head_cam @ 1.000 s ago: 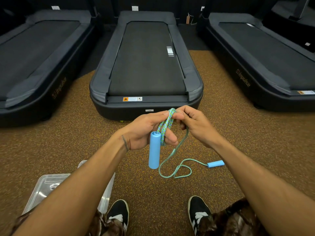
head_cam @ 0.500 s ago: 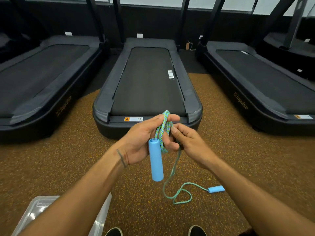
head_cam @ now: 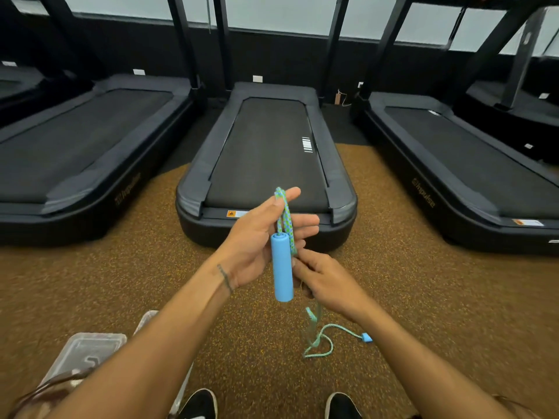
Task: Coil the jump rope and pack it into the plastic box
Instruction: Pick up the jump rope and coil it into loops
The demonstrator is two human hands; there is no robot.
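Note:
My left hand (head_cam: 257,240) holds up loops of the green-and-blue jump rope (head_cam: 286,219) draped over its fingers, with one light-blue handle (head_cam: 282,267) hanging upright in front of the palm. My right hand (head_cam: 326,281), just below and to the right, pinches the rope strand that runs down to the floor. That loose strand (head_cam: 317,340) ends in a small loop and the second blue handle (head_cam: 366,338) lying on the carpet. The clear plastic box (head_cam: 87,352) sits on the floor at lower left, partly hidden by my left forearm.
Three black treadmills stand side by side ahead, the middle one (head_cam: 266,164) directly behind my hands. Brown speckled carpet (head_cam: 423,297) covers the floor. My two black shoes (head_cam: 199,403) show at the bottom edge.
My right hand slid down from the top of the loops to below the hanging handle. The left fingers spread wider. The camera tilted up and back down, and the loose rope on the floor got shorter.

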